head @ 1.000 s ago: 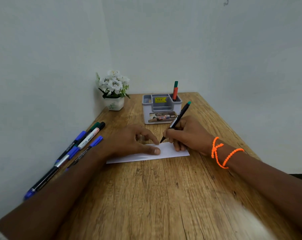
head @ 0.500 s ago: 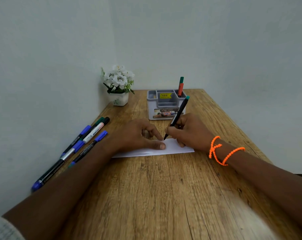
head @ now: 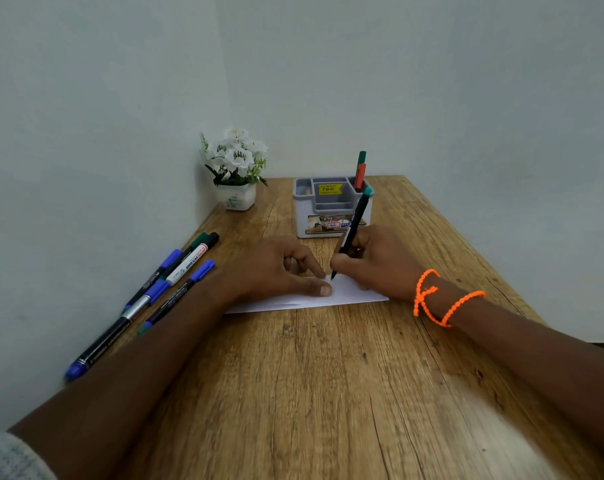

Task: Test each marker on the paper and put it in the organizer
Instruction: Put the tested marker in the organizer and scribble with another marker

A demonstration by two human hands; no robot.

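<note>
Head camera is showing bare wooden tabletop (head: 328, 393) lying nearest, giving both forearms room. Beyond it, the left hand (head: 276, 268) is pressing its fingertips on the white paper sheet (head: 349, 292), likely pinning it, while the right hand (head: 380, 261) is gripping the black green-capped marker (head: 354, 230), tip touching the paper. Untested blue, green and black markers (head: 162, 282) are lying along the left edge. The grey plastic organizer (head: 331, 209), already holding two markers, is waiting near the far edge.
</note>
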